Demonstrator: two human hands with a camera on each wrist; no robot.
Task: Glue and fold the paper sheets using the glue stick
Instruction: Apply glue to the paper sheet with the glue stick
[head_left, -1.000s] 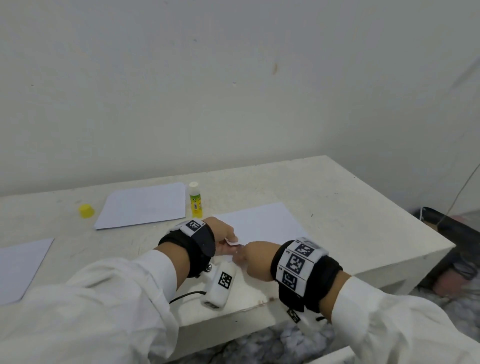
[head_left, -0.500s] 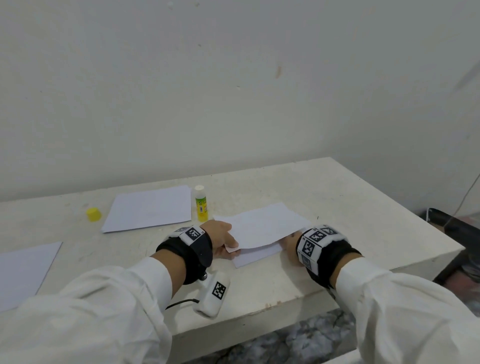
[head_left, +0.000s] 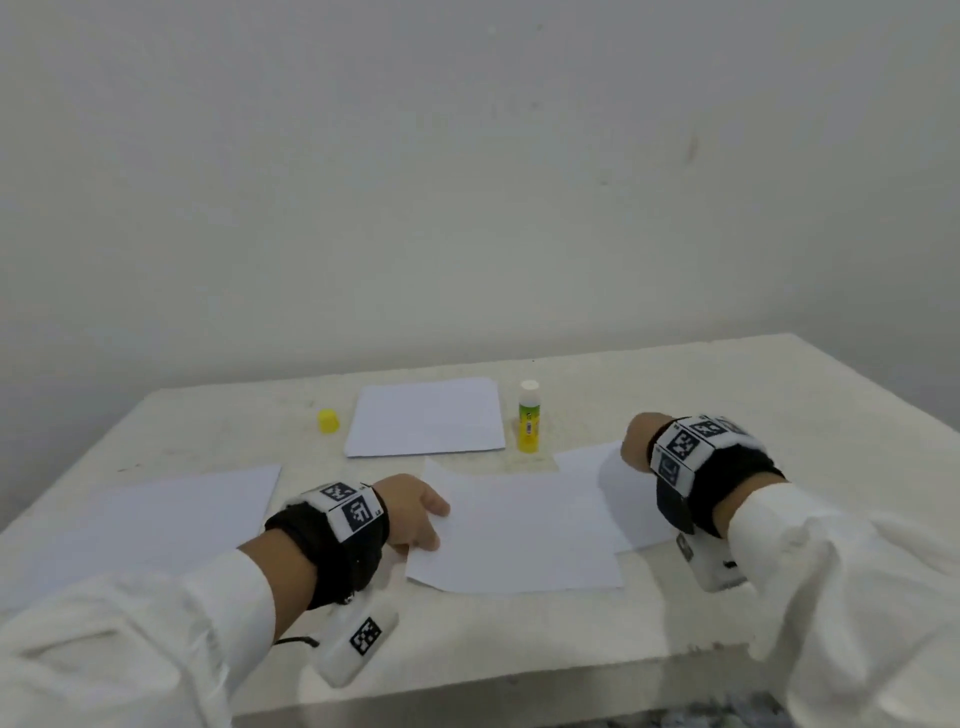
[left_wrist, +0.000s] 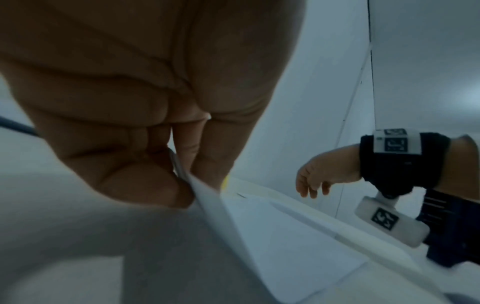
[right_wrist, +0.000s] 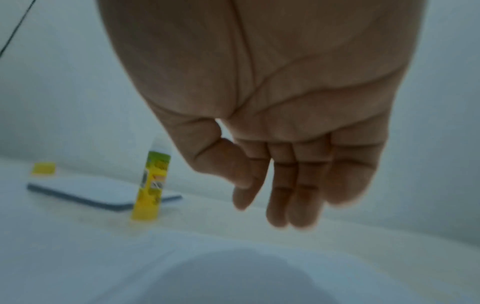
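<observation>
Glue stick (head_left: 529, 415) upright between folded sheet (head_left: 426, 417) at left and right hand (head_left: 635, 442).

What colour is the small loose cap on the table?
Yellow: the small loose cap shows best in the head view.

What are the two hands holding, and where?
The left hand pinches the paper sheet at its left edge. The right hand holds nothing; its fingers hang open above the table.

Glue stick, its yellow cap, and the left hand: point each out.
Glue stick (head_left: 529, 422): head view, middle of the yellow body.
Cap (head_left: 328, 421): head view, centre of the cap, left of the far sheet.
Left hand (head_left: 413, 512): head view, back of the hand, pinching a sheet's edge.
</observation>
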